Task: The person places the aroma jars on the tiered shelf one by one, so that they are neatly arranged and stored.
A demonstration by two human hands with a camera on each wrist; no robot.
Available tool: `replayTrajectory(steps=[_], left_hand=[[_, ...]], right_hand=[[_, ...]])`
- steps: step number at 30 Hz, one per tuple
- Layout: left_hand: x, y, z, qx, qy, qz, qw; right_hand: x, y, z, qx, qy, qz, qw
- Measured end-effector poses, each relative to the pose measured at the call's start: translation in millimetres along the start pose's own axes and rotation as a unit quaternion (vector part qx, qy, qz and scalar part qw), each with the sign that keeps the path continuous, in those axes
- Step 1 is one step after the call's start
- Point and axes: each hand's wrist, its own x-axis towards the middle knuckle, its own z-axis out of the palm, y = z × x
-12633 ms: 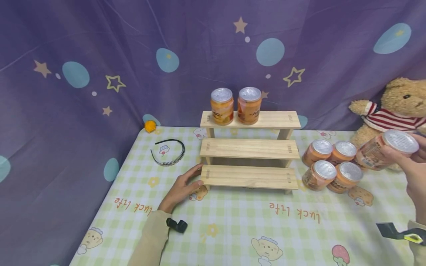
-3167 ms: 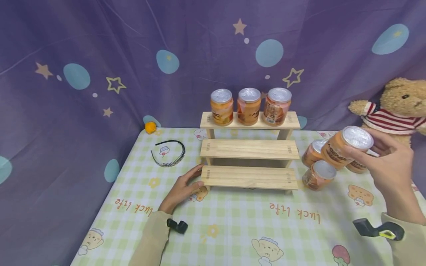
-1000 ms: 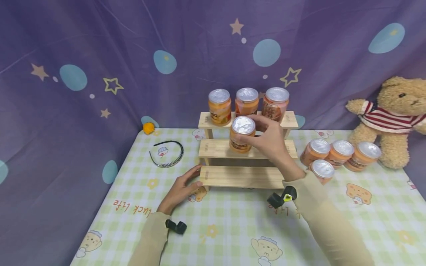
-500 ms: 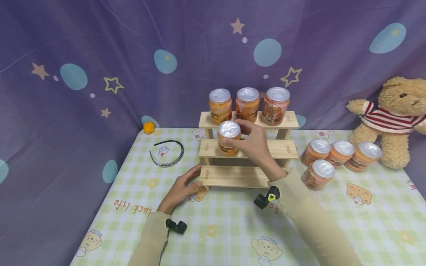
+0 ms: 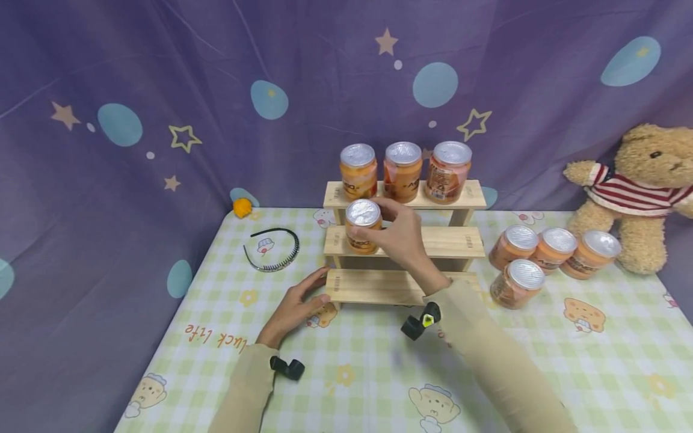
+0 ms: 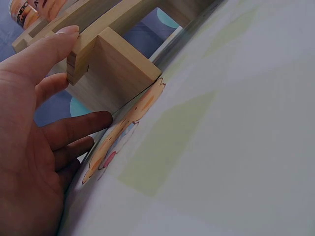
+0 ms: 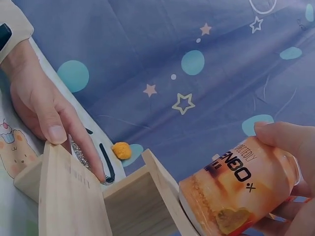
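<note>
My right hand [image 5: 397, 234] holds an orange-labelled can [image 5: 361, 231] with a silver lid, thumb in front and fingers behind. The can is upright at the left part of the wooden rack's middle step [image 5: 433, 242]; in the right wrist view the can's [image 7: 241, 187] base is right at the board. My left hand [image 5: 295, 307] grips the left end of the bottom step [image 5: 390, 285]. In the left wrist view, its thumb [image 6: 49, 51] and index finger lie on either side of the board's end, the other fingers extended beside the leg. Three similar cans [image 5: 402, 174] line the top step.
Several more cans [image 5: 520, 282] stand grouped on the checked tablecloth [image 5: 379, 373] right of the rack. Behind them sits a teddy bear [image 5: 639, 198] in a striped shirt. A black headband [image 5: 295, 246] and an orange pom-pom [image 5: 242, 207] lie on the left. A purple curtain [image 5: 303, 54] hangs behind.
A third can came onto the top step, and my right hand took another from the right-hand group. In the last second it moved this can leftward along the middle step. My left hand stayed put.
</note>
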Motion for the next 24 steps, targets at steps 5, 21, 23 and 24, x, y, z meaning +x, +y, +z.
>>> replayTrajectory(steps=[5,21,23,24], left_hand=[[0.2,-0.9,-0.3,0.002,0.001,0.0,1.0],[-0.6,2.1,0.4,-0.001,0.001,0.011,0.9999],[-0.4,2.0,0.6,-0.001,0.001,0.013,0.9999],[-0.2,1.6,0.6,0.0,0.001,0.014,0.9999]], right_hand=[[0.6,1.2,2.8,-0.007,0.002,-0.003,1.0],[2.8,1.5,6.9,-0.04,0.0,-0.005,0.9992],[2.9,1.6,6.8,-0.042,-0.002,-0.004,0.9991],[2.9,1.8,6.6,-0.044,-0.003,-0.003,0.999]])
